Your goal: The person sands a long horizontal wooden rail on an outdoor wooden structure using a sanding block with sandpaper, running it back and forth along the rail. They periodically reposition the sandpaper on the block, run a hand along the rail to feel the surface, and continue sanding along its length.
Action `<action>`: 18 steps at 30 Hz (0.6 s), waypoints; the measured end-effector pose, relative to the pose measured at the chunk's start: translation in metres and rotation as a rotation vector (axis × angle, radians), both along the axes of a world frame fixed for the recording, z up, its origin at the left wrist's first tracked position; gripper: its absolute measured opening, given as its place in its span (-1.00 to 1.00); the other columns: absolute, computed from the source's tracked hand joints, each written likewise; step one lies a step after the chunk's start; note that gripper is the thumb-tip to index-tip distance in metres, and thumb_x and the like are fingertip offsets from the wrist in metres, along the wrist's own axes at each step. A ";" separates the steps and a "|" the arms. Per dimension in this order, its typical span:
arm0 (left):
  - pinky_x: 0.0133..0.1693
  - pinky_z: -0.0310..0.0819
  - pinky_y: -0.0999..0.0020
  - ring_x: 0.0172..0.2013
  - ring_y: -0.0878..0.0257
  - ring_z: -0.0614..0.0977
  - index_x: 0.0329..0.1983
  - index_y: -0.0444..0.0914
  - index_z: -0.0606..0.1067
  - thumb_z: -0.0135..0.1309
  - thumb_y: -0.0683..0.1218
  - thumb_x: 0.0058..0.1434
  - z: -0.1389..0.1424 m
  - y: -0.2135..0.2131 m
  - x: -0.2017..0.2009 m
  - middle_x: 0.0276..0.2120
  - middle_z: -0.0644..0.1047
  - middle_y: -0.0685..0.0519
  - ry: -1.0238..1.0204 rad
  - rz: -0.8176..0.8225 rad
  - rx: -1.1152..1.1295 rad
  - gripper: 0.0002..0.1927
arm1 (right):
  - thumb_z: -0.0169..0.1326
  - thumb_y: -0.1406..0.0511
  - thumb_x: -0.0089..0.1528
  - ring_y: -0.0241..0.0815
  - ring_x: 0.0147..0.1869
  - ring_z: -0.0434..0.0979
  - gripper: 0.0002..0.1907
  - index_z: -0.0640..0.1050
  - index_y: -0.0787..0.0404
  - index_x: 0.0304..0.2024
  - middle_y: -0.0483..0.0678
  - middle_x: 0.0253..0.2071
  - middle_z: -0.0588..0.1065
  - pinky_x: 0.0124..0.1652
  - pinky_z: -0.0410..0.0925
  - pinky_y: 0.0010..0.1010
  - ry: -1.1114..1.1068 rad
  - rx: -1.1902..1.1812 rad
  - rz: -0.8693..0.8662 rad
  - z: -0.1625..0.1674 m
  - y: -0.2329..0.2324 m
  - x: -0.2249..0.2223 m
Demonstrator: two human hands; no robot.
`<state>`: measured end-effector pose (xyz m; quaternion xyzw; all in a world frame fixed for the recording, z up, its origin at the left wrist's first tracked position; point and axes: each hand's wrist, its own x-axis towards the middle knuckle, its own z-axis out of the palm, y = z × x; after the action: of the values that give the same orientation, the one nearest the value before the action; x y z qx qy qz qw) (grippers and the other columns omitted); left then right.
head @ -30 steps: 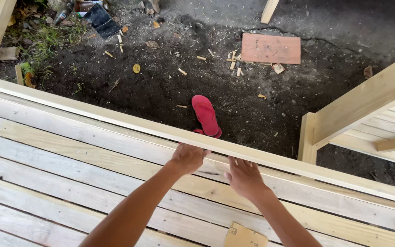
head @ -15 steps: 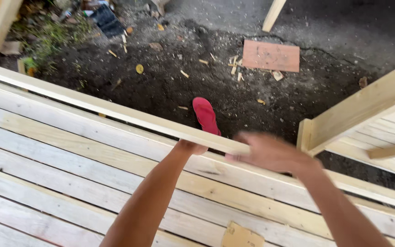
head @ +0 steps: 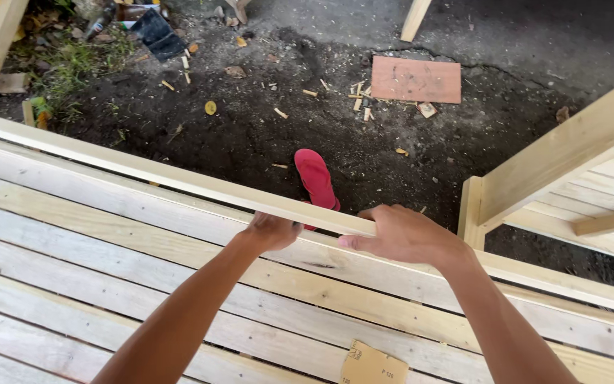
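A long pale wooden strip [head: 143, 171] runs from the left edge to the middle of the view, lifted above a slatted wooden platform [head: 72, 263]. My left hand [head: 271, 231] grips the strip from beneath near its right end. My right hand [head: 406, 235] lies over that same end, fingers wrapped on it. A second long rail [head: 570, 284] stays on the platform's far edge to the right.
A red flip-flop [head: 315, 178] lies on the dark soil beyond the platform. A reddish board [head: 416, 80] and wood offcuts sit farther back. Another wooden frame [head: 570, 163] stands at the right. A sheet of sandpaper [head: 372, 364] rests on the slats.
Both hands rested on the edge rail a second ago. The right hand swung over and now grips the strip, whose right end has risen off the platform.
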<state>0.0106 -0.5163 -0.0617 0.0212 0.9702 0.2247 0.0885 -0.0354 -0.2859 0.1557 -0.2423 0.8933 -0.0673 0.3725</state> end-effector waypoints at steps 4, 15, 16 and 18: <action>-0.03 0.46 -0.03 -0.02 -0.13 0.49 0.09 -0.27 0.42 0.16 0.14 0.18 0.003 -0.006 0.004 -0.02 0.39 -0.25 0.009 0.088 -0.021 -0.47 | 0.05 -0.27 0.07 0.02 -0.21 0.68 -0.29 0.65 0.06 -0.01 0.06 -0.35 0.64 -0.13 0.45 -0.11 0.001 0.005 -0.015 0.001 0.001 0.002; -0.20 0.52 0.08 -0.32 0.22 0.54 -0.20 -0.31 0.27 0.09 0.40 0.22 -0.026 -0.004 -0.017 -0.38 0.48 -0.02 -0.146 0.473 0.837 -0.32 | 0.04 -0.28 0.09 0.01 -0.22 0.67 -0.25 0.65 0.11 0.01 0.07 -0.38 0.63 -0.13 0.46 -0.12 0.026 -0.025 0.008 -0.003 0.004 0.002; -0.22 0.58 0.09 -0.31 0.24 0.58 -0.18 -0.29 0.28 0.12 0.38 0.15 -0.027 -0.003 -0.017 -0.36 0.49 -0.02 -0.209 0.481 0.786 -0.33 | 0.03 -0.28 0.10 0.01 -0.23 0.67 -0.25 0.65 0.12 0.01 0.08 -0.39 0.62 -0.14 0.45 -0.12 0.028 -0.020 0.016 -0.004 0.004 0.001; -0.20 0.58 0.15 -0.26 0.24 0.60 -0.18 -0.24 0.39 0.07 0.40 0.15 -0.026 -0.003 -0.015 -0.31 0.54 -0.02 -0.221 0.350 0.643 -0.38 | 0.02 -0.29 0.10 0.01 -0.23 0.67 -0.25 0.65 0.11 0.01 0.08 -0.40 0.62 -0.15 0.45 -0.12 0.024 -0.013 0.018 -0.005 0.004 0.001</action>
<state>-0.0047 -0.5192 -0.0882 -0.1424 0.8236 0.5304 0.1418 -0.0343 -0.2817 0.1509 -0.2534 0.8952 -0.0666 0.3606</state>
